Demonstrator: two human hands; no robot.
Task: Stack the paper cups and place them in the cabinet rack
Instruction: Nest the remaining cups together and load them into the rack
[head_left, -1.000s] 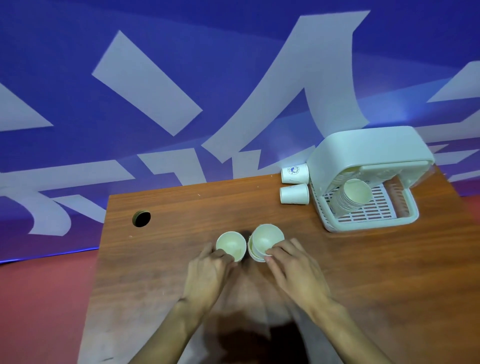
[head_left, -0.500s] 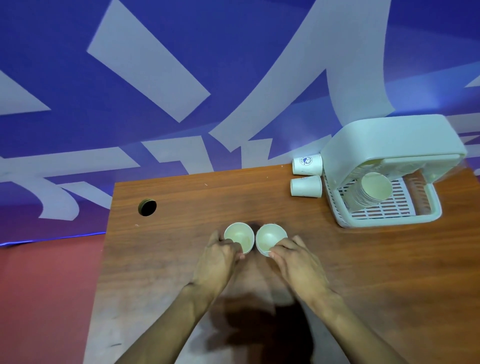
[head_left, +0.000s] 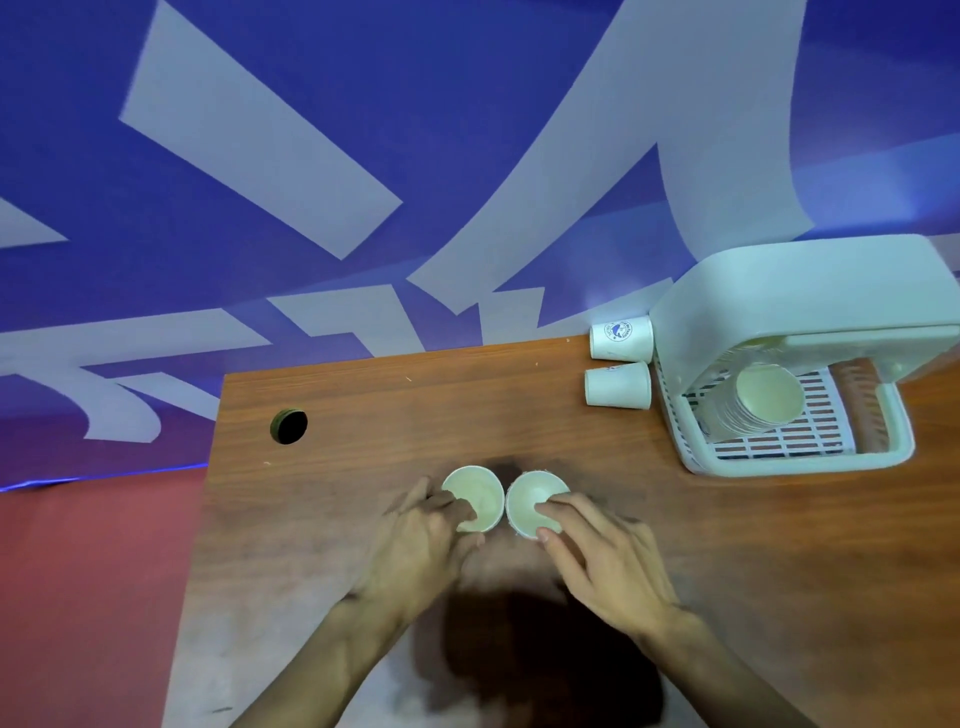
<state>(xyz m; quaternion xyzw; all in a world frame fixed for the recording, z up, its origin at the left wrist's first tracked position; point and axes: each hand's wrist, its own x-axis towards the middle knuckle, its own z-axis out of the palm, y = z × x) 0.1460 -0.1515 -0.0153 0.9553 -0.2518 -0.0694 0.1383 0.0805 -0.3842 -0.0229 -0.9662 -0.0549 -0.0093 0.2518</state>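
**Two cups in your hands, stack waiting in the rack**

Labels first: the far lying cup (head_left: 621, 339) shows you a round blue logo on its side, but the print is too small to read. The near lying cup (head_left: 617, 384) shows only a sliver of blue at its upper edge. Both lie on their sides just left of the cabinet rack (head_left: 800, 462), mouths turned towards it.

Now to your hands. Your left hand (head_left: 421, 540) curls round the left cup (head_left: 480, 493), fingertips over its near rim. Your right hand (head_left: 602, 561) pinches the right cup (head_left: 530, 501), one finger hooked over the rim and the thumb against the near wall. Both cups stand upright, mouths up, rim to rim at the middle of the worktop (head_left: 415, 405); whether the rims actually touch, I can't tell.

Inside the white rack, at the worktop's far right, a stack of cups (head_left: 753, 410) lies on its side on the slatted tray, under the hood, open mouth facing you.

The worktop is reddish-brown wood grain, with a round cable hole (head_left: 289, 426) near its left edge and your shadow dark on it between your forearms. Behind it is a blue wall (head_left: 260, 156) crossed by pale angular shapes, and to the left a red floor (head_left: 93, 571).
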